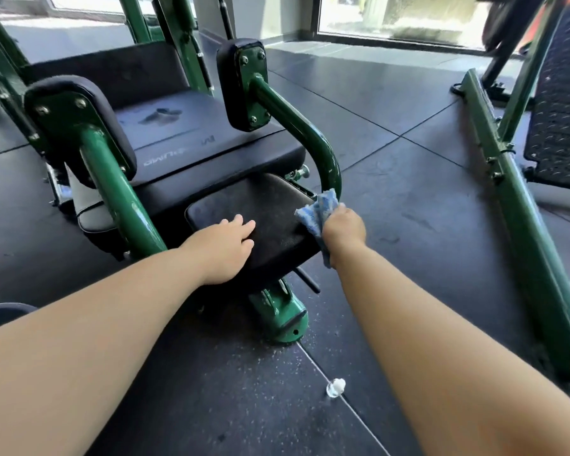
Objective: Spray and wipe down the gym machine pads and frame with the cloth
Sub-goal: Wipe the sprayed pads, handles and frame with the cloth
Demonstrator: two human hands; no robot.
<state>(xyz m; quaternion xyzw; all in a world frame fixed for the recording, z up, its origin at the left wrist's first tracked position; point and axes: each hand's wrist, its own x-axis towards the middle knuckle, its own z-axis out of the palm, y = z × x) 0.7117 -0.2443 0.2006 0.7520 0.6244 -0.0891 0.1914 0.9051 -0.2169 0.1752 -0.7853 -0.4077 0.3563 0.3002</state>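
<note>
At the near end of the green machine, the right grip (344,227) is closed round a bunched blue cloth (316,209), which it presses to the right edge of the front pad (277,205), just beside the curved frame tube (310,136). The left grip (231,245) lies flat on that pad, fingers straight, holding nothing. Risks noted: a loose tail of cloth hangs below the pad edge and could catch on the adjustment knob (302,172) or the bracket nearby. The patch under the left palm may go unwiped. If the pad is damp, a leaning hand could slide. A small clear bottle (335,387) sits on the floor (408,192) close to the person, liable to be kicked or trodden on.
</note>
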